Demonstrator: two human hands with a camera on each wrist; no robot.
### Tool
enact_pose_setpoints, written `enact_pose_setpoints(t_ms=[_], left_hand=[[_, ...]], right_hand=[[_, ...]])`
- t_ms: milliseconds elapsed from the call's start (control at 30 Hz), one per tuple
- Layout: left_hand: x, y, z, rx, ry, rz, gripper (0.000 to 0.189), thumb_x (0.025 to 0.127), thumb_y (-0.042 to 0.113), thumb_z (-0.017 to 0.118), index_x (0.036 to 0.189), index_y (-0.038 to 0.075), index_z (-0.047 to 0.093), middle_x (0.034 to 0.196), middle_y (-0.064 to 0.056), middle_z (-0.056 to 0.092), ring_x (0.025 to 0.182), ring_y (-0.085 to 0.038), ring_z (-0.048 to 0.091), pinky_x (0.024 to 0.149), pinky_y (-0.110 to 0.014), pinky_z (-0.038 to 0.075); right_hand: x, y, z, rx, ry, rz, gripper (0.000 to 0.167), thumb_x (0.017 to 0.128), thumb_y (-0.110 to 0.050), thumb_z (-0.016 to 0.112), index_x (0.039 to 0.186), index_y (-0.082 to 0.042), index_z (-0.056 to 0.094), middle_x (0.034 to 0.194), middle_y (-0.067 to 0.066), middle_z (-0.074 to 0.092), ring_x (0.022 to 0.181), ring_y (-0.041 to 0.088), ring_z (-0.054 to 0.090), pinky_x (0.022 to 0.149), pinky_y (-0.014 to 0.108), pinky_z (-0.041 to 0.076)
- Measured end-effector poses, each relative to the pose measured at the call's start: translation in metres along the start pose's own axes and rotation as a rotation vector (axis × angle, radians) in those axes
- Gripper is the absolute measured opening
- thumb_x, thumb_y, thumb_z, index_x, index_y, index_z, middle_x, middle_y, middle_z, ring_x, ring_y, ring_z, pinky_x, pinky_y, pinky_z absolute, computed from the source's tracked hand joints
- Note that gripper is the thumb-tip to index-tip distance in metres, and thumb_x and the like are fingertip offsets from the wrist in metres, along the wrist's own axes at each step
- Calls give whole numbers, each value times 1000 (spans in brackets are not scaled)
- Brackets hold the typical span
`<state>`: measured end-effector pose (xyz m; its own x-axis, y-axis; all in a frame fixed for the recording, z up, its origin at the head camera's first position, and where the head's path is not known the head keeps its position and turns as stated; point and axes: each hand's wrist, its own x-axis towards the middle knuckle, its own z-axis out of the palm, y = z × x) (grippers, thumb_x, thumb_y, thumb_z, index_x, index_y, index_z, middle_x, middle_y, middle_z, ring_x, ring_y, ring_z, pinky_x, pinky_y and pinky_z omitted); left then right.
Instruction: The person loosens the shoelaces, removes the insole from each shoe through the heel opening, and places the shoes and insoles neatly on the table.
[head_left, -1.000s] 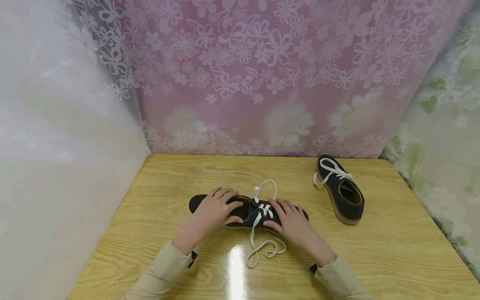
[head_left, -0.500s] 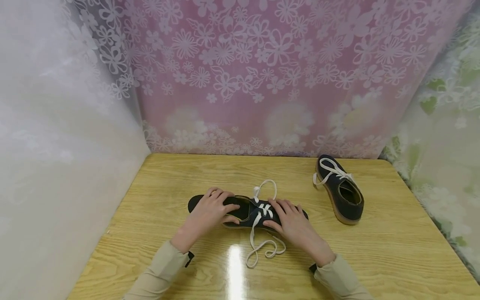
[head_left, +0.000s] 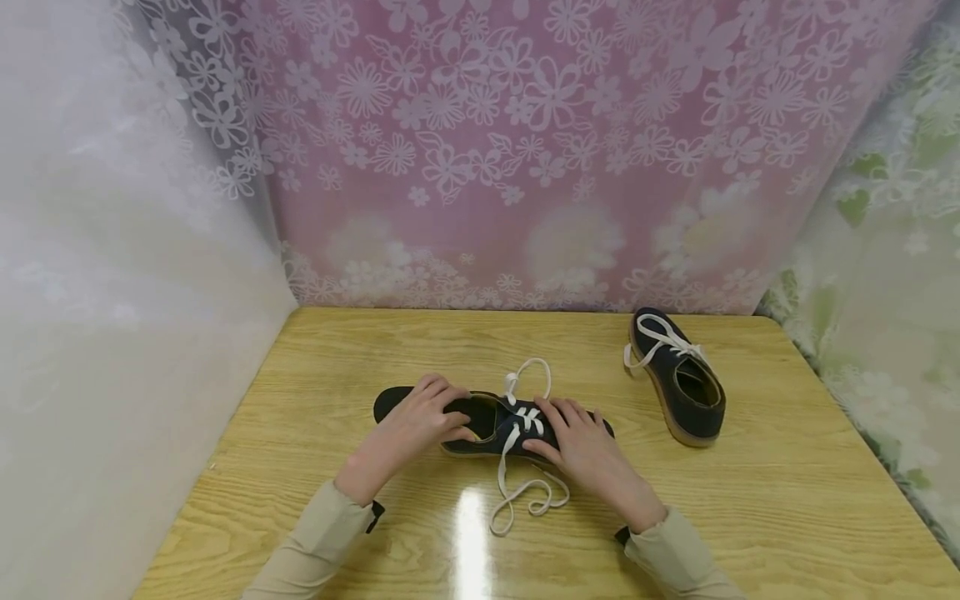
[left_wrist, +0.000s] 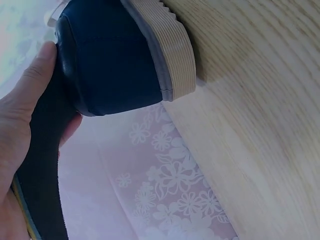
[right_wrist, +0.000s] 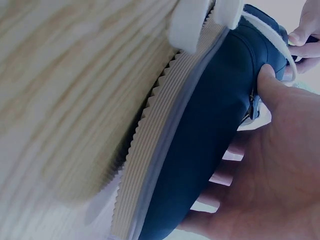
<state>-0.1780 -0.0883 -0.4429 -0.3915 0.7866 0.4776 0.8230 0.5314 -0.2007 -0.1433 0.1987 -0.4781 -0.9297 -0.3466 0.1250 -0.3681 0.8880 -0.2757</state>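
A dark navy lace-up shoe point(head_left: 506, 433) sits on the table with its toe to the right and its white laces loose. A black insole point(head_left: 388, 402) sticks out leftward over the heel, its other end inside the shoe. My left hand point(head_left: 423, 415) grips this insole by its edges, thumb on the near side, above the shoe's opening. In the left wrist view the insole point(left_wrist: 45, 165) slants up past the shoe's heel point(left_wrist: 115, 60). My right hand point(head_left: 585, 446) holds the toe part, fingers across the top and thumb near the laces point(head_left: 528, 421). The toe tip is mostly covered.
A second navy shoe point(head_left: 693, 408) with white laces stands at the back right of the wooden table point(head_left: 337, 350). One loose lace point(head_left: 540, 493) trails toward the table's front. A pink flowered curtain point(head_left: 480, 233) hangs behind, with pale cloths at both sides.
My left hand has drawn back slightly to the left, its thumb and forefinger further from the laces. The right hand and both shoes stay in place.
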Motion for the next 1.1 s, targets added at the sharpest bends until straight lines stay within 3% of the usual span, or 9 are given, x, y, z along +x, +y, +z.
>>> enact_pose_setpoints(t_ms=[167,367,600,867,1100], left_hand=[[-1,0,-3,22,18,25,18,90,40,73,90,23,80,114,-3,71,106,-20,64,103,-34,46],[-5,-4,-10,-39,84,-19,16,86,35,77,89,20,81,113,-5,72,105,-22,65,103,-36,47],[-14,-10,-17,-35,148,-26,22,84,41,78,93,21,80,117,-6,71,104,-23,66,98,-39,50],[-23,-20,-29,-42,248,-168,37,80,37,83,109,16,76,130,-13,64,110,-30,64,98,-45,50],[-29,-23,-17,-54,305,-295,46,74,30,90,113,11,74,128,-20,62,107,-38,63,87,-47,57]], right_hand=[[1,-2,0,-3,-8,14,73,97,-55,59,152,-9,46,143,21,52,134,45,47,104,74,33],[0,-3,-1,-15,12,-8,71,97,-53,61,151,-8,48,139,22,54,132,45,50,103,73,36],[-1,-3,-3,-27,42,-32,70,97,-51,62,149,-7,49,137,22,56,130,45,51,100,73,38],[-2,-2,-3,-43,60,-39,69,97,-49,63,149,-7,49,136,23,56,128,46,52,99,73,39],[-1,-4,-3,-26,41,-33,68,98,-49,61,150,-6,48,136,23,56,130,45,51,100,74,37]])
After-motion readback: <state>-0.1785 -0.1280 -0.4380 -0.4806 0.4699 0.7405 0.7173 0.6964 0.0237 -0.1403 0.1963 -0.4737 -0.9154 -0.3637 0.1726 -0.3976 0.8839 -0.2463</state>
